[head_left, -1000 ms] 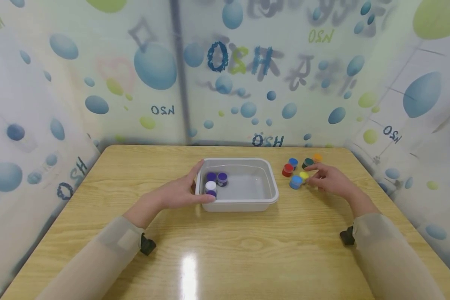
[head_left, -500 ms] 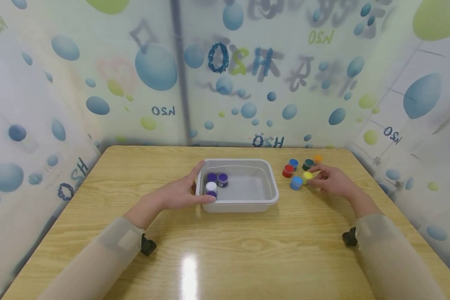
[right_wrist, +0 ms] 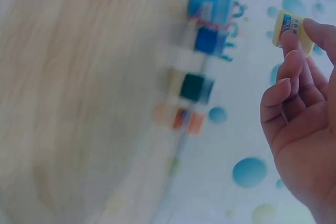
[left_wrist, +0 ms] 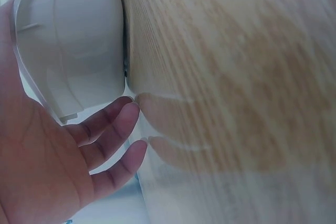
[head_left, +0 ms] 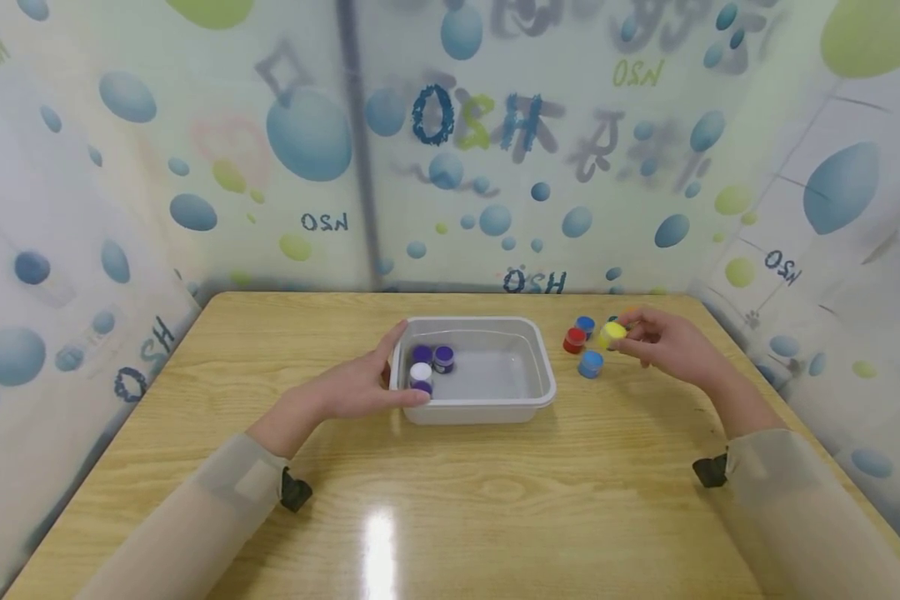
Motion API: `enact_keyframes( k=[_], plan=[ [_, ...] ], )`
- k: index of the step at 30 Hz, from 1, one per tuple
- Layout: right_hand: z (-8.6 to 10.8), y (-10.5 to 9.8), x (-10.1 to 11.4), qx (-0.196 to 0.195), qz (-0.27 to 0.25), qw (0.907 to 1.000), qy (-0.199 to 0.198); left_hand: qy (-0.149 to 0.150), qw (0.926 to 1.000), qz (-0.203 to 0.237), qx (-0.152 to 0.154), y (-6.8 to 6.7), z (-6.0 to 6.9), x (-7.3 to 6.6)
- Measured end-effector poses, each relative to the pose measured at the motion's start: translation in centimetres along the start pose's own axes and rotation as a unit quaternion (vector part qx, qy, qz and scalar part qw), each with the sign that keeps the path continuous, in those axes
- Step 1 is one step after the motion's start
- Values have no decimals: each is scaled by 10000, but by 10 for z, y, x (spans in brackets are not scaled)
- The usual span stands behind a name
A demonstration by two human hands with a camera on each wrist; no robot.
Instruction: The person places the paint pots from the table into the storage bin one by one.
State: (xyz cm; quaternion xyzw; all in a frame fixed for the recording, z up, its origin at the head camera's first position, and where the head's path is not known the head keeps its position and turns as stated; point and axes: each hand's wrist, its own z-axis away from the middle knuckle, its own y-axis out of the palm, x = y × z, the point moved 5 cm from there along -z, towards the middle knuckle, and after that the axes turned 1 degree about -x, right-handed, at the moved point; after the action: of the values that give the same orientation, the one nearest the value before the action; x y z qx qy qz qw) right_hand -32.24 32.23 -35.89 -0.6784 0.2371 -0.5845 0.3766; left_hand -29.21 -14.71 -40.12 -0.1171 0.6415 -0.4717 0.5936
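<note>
A yellow paint jar (head_left: 612, 336) is pinched between the thumb and fingers of my right hand (head_left: 663, 343), raised over the other jars. The right wrist view shows this yellow jar (right_wrist: 283, 24) with a printed label. My left hand (head_left: 356, 385) rests against the left end of a white plastic tub (head_left: 487, 413), thumb lying over the near rim, other fingers loosely bent beside the wall. In the left wrist view those fingertips (left_wrist: 137, 148) hang beyond the tub's end. Inside the tub, at its left, stand purple paint jars (head_left: 444, 359) and one white-topped jar (head_left: 421, 372).
Right of the tub stand a red jar (head_left: 573, 341), a dark blue jar (head_left: 585, 326) and a light blue jar (head_left: 590, 364). A dark green jar (right_wrist: 192, 87) and an orange jar (right_wrist: 188, 120) sit behind the right hand. Patterned walls (head_left: 495, 167) border the wooden table (head_left: 495, 508).
My right hand has taken the yellow jar from among the others and lifted it off the table, partly covering the green and orange jars. The left hand and tub stay put.
</note>
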Motion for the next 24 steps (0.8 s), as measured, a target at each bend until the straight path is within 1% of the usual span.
enact_keyframes(
  k=[4,8,11,18,24],
  plan=[
    [-3,6,23,22,-270,9993,-256,-17,10000,1,2,1,0,1],
    [-7,17,44,114,-577,9966,-584,-42,10000,-6,6,1,0,1],
    [-11,27,59,182,-685,9949,-721,-57,10000,-29,5,1,1,0],
    [-20,51,98,402,-784,9895,-1147,4,10000,-37,-30,0,1,-1],
    [-31,75,121,598,-677,9874,-1298,36,10000,-15,-31,0,0,0]
  ],
)
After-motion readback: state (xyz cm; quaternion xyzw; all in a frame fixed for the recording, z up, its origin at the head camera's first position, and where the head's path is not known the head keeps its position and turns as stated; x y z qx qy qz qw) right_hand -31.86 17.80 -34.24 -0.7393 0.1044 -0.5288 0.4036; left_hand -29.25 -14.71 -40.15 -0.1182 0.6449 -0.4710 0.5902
